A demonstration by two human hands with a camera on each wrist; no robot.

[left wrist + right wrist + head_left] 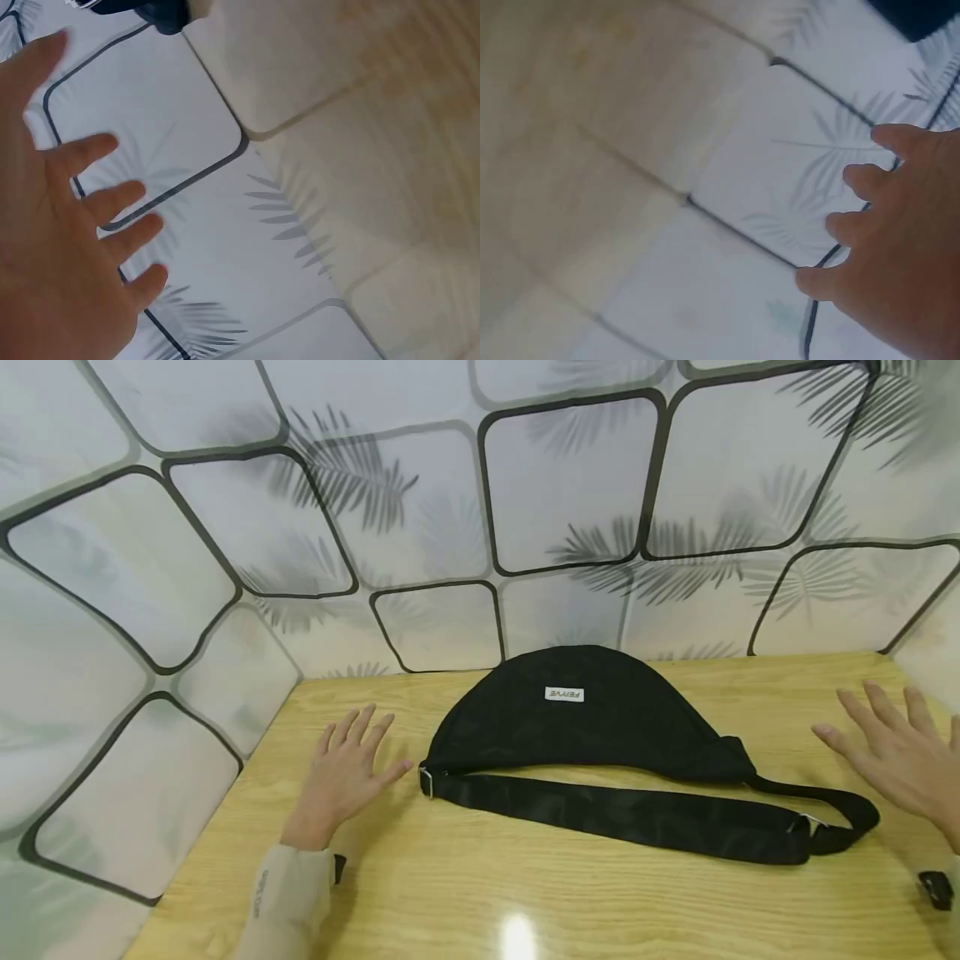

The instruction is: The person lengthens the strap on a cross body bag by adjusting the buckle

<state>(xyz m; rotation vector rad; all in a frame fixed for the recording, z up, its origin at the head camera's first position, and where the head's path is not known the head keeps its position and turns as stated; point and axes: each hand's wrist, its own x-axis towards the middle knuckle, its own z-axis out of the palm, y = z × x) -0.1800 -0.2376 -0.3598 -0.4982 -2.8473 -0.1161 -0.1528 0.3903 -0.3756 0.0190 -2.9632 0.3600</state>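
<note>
A black half-moon waist bag (570, 727) with a small white label (564, 694) lies on the wooden table. Its wide black strap (615, 814) stretches along the near side, with metal buckles toward both ends and a thin loop at the right. To the left of the bag is my left hand (337, 781), fingers spread and straight, thumb pointing toward the left buckle (426, 782). My right hand (903, 752) is beyond the strap's right loop, fingers also spread, partly cut off by the frame edge. Neither hand holds anything; both wrist views show extended fingers.
The light wooden table (450, 893) meets a patterned wall (570, 485) at the back and another on the left. Dark bands are at both wrists, the right one (936, 890) near the frame edge. A bright reflection shows at the table's near side.
</note>
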